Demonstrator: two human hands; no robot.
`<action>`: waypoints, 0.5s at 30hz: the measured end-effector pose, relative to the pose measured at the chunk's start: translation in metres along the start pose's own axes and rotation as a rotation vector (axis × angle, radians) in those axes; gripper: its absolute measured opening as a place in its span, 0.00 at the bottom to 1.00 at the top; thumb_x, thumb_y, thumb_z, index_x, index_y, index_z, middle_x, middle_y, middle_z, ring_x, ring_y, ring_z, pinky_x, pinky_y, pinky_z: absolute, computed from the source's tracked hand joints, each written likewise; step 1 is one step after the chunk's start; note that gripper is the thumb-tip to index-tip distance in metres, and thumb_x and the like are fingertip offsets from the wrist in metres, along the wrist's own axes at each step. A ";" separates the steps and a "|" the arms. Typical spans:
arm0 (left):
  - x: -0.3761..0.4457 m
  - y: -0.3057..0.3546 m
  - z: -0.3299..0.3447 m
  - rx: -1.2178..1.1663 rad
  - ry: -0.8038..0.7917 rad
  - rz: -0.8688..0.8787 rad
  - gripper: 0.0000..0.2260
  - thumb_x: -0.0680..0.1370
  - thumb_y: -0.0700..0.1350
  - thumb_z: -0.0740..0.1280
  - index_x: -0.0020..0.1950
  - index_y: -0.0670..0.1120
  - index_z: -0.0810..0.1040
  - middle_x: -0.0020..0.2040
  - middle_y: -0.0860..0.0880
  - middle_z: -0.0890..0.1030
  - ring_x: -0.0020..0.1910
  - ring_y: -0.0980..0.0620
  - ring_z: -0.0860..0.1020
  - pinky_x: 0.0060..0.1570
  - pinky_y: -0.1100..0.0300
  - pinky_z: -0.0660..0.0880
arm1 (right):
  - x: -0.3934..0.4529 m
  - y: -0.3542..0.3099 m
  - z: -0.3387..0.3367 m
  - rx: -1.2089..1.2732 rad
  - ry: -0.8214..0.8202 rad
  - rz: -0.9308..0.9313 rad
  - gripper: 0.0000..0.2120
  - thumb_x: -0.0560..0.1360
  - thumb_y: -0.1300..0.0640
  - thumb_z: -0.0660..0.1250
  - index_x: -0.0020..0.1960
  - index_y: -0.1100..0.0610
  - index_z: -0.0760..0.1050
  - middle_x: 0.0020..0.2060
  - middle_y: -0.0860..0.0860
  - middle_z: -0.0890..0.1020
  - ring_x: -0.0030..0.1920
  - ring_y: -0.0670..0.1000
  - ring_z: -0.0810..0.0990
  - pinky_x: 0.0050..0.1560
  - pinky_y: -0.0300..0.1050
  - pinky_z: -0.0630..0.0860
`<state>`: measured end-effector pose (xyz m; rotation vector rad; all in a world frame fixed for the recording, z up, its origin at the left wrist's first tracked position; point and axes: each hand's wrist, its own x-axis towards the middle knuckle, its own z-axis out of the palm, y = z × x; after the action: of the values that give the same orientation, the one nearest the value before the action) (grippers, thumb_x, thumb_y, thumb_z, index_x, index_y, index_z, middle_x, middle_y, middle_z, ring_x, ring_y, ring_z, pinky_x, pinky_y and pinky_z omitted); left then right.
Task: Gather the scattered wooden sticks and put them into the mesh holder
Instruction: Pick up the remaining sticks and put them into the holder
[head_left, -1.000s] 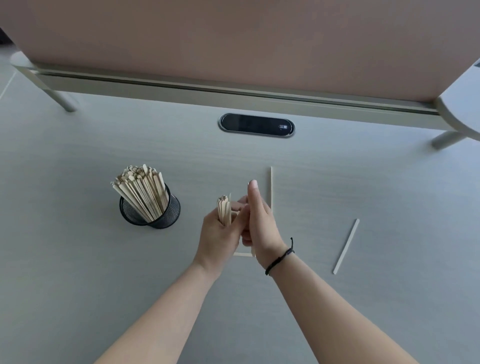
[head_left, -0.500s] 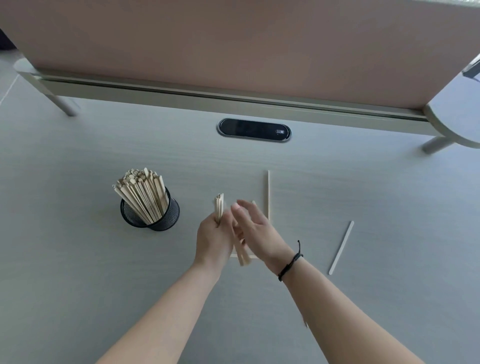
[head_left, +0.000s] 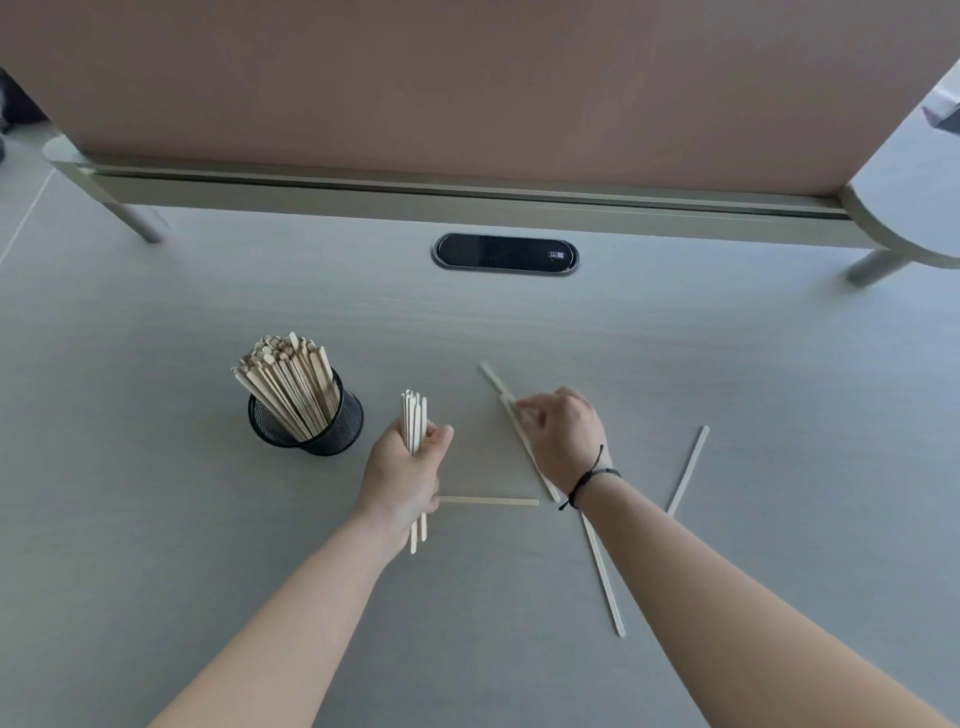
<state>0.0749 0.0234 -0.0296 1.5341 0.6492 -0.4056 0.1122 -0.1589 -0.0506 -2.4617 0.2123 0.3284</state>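
A black mesh holder (head_left: 340, 426) packed with wooden sticks (head_left: 288, 379) stands left of centre on the grey desk. My left hand (head_left: 402, 470) is shut on a bundle of sticks (head_left: 414, 421), held upright just right of the holder. My right hand (head_left: 563, 436) pinches one stick (head_left: 496, 383) that slants up-left, blurred. Three loose sticks lie on the desk: one flat stick (head_left: 491, 501) between my hands, one long stick (head_left: 605, 582) under my right wrist, one stick (head_left: 688, 470) further right.
A pink partition panel (head_left: 467, 88) on a grey rail closes off the back of the desk (head_left: 156, 545). A black oval cable port (head_left: 504, 253) sits in the desk just before the rail.
My hands have parted. The right hand moved right and took hold of the stick that lay upright behind the hands, tilting it. The left hand stays shut on its bundle.
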 end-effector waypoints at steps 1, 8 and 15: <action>0.002 -0.004 -0.002 0.063 0.012 0.005 0.12 0.78 0.46 0.70 0.40 0.47 0.68 0.26 0.53 0.64 0.21 0.53 0.59 0.23 0.64 0.59 | -0.007 0.002 0.003 -0.002 -0.010 -0.019 0.11 0.76 0.60 0.65 0.52 0.52 0.85 0.43 0.55 0.78 0.43 0.58 0.79 0.43 0.46 0.74; -0.005 -0.017 -0.014 0.801 -0.098 0.154 0.13 0.67 0.48 0.80 0.46 0.51 0.79 0.34 0.54 0.76 0.31 0.56 0.74 0.30 0.65 0.66 | -0.046 0.015 0.004 0.024 -0.037 -0.051 0.09 0.74 0.57 0.68 0.52 0.52 0.84 0.44 0.51 0.80 0.44 0.55 0.81 0.43 0.43 0.74; -0.001 -0.021 -0.003 0.914 -0.052 0.362 0.18 0.65 0.48 0.81 0.49 0.52 0.77 0.47 0.55 0.72 0.40 0.54 0.76 0.42 0.63 0.73 | -0.054 0.077 -0.042 -0.112 0.308 0.516 0.34 0.72 0.42 0.69 0.72 0.57 0.66 0.71 0.58 0.67 0.71 0.61 0.64 0.69 0.56 0.62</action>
<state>0.0607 0.0258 -0.0454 2.4427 0.1056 -0.4903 0.0510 -0.2414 -0.0473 -2.5284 0.9915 0.1743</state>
